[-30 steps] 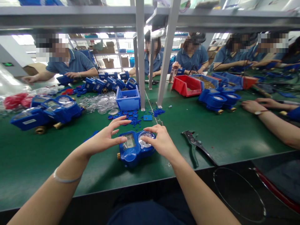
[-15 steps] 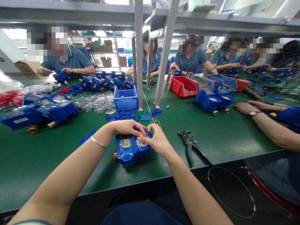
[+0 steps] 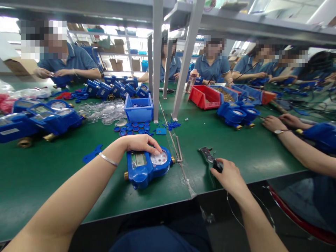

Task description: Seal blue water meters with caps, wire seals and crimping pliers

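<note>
A blue water meter (image 3: 145, 167) with a small screen and a round dial lies on the green table (image 3: 52, 175) in front of me. My left hand (image 3: 140, 143) rests over its top, fingers curled and fingertips pressing on the dial. My right hand (image 3: 229, 177) is at the table's front edge to the right, fingers closed around the black handles of the pliers (image 3: 208, 156), whose metal head points away from me.
A blue bin (image 3: 139, 109), loose blue caps (image 3: 131, 128) and clear lenses (image 3: 105, 112) lie behind the meter. Rows of blue meters (image 3: 39, 119) stand at left. A red bin (image 3: 204, 96) and more meters (image 3: 237, 114) are at right. Shelf posts (image 3: 156, 59) rise mid-table. Other workers sit around.
My right hand left the meter's dial and moved right to grasp the pliers. My left hand stayed on the meter, fingertips now on the dial.
</note>
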`<state>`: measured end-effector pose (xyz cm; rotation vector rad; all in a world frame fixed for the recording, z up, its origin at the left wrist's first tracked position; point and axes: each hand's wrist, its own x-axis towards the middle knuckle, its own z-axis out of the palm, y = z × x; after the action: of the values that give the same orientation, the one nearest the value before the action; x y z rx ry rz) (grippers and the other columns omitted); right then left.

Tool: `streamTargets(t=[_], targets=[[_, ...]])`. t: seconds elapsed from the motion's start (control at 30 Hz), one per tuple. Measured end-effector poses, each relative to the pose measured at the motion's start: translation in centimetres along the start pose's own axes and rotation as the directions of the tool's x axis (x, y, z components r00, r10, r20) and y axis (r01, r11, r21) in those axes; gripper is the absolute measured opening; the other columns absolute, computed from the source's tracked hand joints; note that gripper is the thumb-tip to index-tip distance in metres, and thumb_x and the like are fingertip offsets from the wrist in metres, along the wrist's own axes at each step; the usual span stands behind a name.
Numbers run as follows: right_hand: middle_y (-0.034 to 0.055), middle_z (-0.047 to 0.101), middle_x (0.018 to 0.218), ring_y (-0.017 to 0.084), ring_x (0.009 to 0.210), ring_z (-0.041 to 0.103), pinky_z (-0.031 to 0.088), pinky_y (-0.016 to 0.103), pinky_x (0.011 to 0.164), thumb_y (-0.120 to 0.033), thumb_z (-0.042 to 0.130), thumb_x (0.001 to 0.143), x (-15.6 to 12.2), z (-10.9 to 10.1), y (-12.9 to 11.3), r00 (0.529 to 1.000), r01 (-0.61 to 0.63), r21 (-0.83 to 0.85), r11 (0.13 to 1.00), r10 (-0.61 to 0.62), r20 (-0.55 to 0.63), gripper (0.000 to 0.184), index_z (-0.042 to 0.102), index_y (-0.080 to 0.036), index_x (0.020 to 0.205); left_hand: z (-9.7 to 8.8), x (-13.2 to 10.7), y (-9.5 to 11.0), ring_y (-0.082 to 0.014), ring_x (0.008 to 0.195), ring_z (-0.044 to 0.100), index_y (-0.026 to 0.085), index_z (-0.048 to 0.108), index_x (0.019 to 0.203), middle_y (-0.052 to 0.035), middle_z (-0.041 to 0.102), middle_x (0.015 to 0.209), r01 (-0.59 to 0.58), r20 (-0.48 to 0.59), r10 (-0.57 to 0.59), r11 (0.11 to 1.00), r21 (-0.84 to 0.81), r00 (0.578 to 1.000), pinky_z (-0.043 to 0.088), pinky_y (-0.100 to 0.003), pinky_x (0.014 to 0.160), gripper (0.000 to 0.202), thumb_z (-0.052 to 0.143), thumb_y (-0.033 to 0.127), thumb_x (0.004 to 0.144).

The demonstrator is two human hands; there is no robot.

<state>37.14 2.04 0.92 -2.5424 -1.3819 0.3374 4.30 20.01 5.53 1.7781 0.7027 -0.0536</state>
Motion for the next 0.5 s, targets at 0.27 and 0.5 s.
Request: streamTargets(t=[0.27, 0.5], targets=[[0.0173, 0.058, 0.126, 0.024, 0.114, 0.06, 0.045, 0.032, 0.101, -0.027, 0.059, 0.077, 0.6, -0.6, 1.2, 0.983, -0.028, -0.033, 0.999, 0.034, 0.18, 0.066, 0.048, -0.006, 0.139, 0.0, 0.0, 0.1, -0.0189, 0.108, 0.066, 0.026, 0.078, 0.098, 0.0013, 0.075, 0.111, 0.031, -0.012, -0.031, 1.0, 0.004, 0.999, 0.05, -0.024, 0.097, 0.038, 0.079, 0.048, 0.067], [0.0147, 0.066, 0.089, 0.017, 0.077, 0.062, 0.047, 0.028, 0.071, -0.026, 0.049, 0.077, 0.5, -1.8, 2.0, 0.933, -0.096, 0.04, 0.995, 0.076, 0.352, 0.033, 0.064, -0.008, 0.1, 0.1, -0.1, 0.3, -0.0202, 0.108, 0.066, 0.024, 0.078, 0.098, 0.0001, 0.075, 0.11, 0.032, -0.02, -0.032, 0.999, -0.023, 0.999, 0.051, -0.025, 0.096, 0.042, 0.081, 0.049, 0.063]])
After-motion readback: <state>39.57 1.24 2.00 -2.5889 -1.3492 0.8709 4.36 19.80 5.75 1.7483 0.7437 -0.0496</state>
